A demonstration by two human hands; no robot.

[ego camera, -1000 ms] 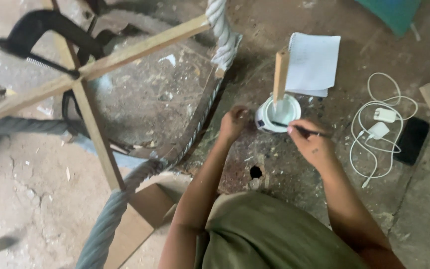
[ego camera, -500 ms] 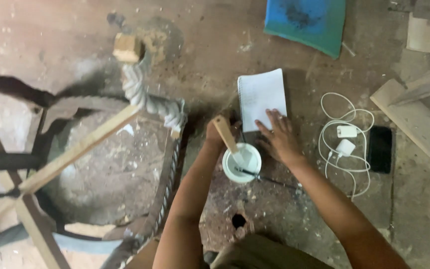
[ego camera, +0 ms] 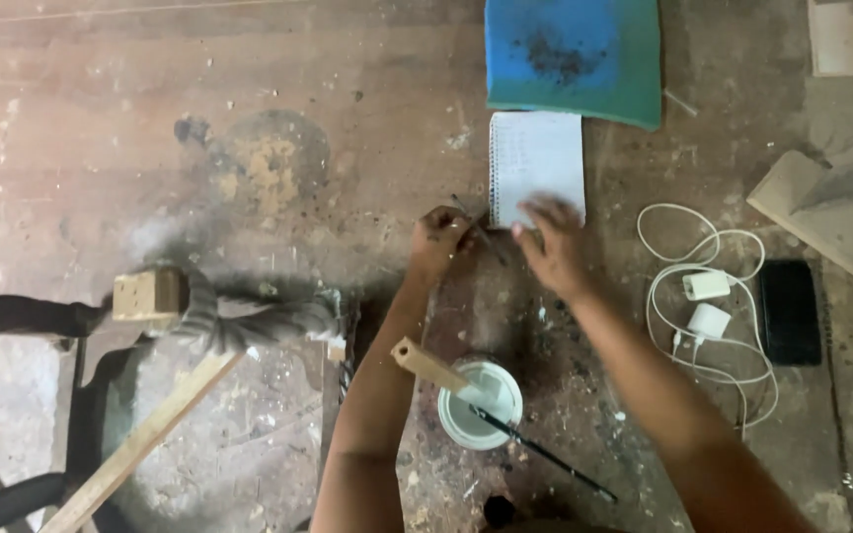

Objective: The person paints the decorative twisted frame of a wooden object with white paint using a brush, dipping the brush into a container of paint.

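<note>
Dirty floor (ego camera: 249,89) spread out under everything, brown and full of dust and paint spots. A half second before, both hands were down by the cup (ego camera: 481,403) of white paint; now they had moved up to the notepad (ego camera: 537,163). So the work had gone from the paint to the pad.

The left hand (ego camera: 443,240) pinched a thin dark stick (ego camera: 478,229), maybe a pen or a small brush. The right hand (ego camera: 552,244) was blurry, with fingers spread, and it touched the bottom edge of the notepad. I could not tell if it held anything.

The cup sat between the two arms, close to the person. A wood stick (ego camera: 428,363) and a thin brush (ego camera: 543,452) leaned in it, so an elbow could knock it over.

A blue mat (ego camera: 573,57) lay just past the pad. A white cable (ego camera: 708,306) and a phone (ego camera: 789,311) lay to the right, and the wood frame (ego camera: 180,316) with rope stood to the left. Open floor was up and to the left.
</note>
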